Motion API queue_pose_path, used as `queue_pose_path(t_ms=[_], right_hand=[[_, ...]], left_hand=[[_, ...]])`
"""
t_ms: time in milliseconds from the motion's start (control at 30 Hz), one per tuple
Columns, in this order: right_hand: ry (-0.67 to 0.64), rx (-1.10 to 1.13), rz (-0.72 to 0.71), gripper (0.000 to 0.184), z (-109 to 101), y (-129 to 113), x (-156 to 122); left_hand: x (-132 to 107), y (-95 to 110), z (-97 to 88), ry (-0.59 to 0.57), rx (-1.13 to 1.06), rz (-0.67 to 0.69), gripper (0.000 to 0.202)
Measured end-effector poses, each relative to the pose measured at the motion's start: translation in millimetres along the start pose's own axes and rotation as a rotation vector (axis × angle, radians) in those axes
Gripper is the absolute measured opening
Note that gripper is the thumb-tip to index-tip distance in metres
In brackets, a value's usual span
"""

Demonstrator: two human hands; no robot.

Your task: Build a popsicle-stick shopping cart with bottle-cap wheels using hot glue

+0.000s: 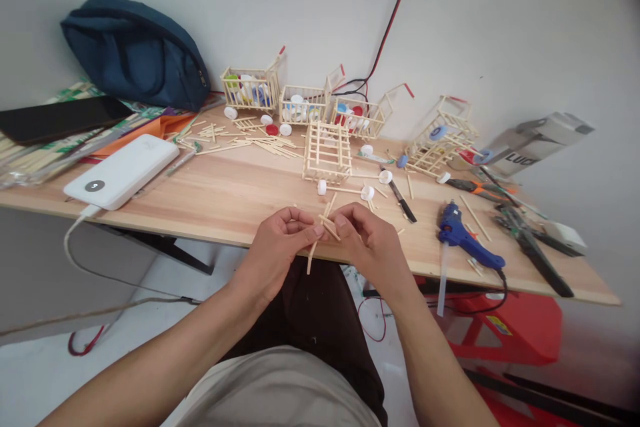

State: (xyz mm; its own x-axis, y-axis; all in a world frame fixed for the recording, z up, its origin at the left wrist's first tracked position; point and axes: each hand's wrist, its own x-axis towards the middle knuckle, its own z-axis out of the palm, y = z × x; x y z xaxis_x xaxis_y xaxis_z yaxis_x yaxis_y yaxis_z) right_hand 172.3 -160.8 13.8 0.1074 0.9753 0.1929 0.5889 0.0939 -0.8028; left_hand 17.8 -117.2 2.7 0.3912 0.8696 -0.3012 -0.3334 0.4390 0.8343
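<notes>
Both hands meet over the front edge of the wooden table. My left hand (285, 240) pinches a long thin wooden stick (313, 257), which slants down past the table edge. Between finger and thumb, my right hand (367, 233) grips a short wooden stick (331, 228) that crosses the long one. Whether the two sticks are joined cannot be seen. Just beyond the hands stands a small stick-built cart basket (327, 150). In front of it lie sticks with white bottle-cap wheels (367, 193) on their ends.
Several finished stick carts (250, 90) holding bottle caps line the wall. Loose sticks (275, 145) lie left of centre. A blue glue gun (467, 233), a black pen (403, 201) and pliers (473, 187) are on the right. A white power bank (123, 170) and blue bag (135, 50) are left.
</notes>
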Motion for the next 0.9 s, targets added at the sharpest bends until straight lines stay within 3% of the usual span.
queue_pose_path(t_ms=[333, 900], right_hand=[[-0.047, 0.283, 0.161, 0.021, 5.6, 4.1, 4.7], [-0.031, 0.206, 0.205, 0.016, 7.5, 0.0, 8.5]], left_hand=[[-0.4, -4.5, 0.2, -0.003, 0.049, 0.024, 0.034], [-0.5, -7.9, -0.2, -0.012, 0.142, 0.070, 0.032]])
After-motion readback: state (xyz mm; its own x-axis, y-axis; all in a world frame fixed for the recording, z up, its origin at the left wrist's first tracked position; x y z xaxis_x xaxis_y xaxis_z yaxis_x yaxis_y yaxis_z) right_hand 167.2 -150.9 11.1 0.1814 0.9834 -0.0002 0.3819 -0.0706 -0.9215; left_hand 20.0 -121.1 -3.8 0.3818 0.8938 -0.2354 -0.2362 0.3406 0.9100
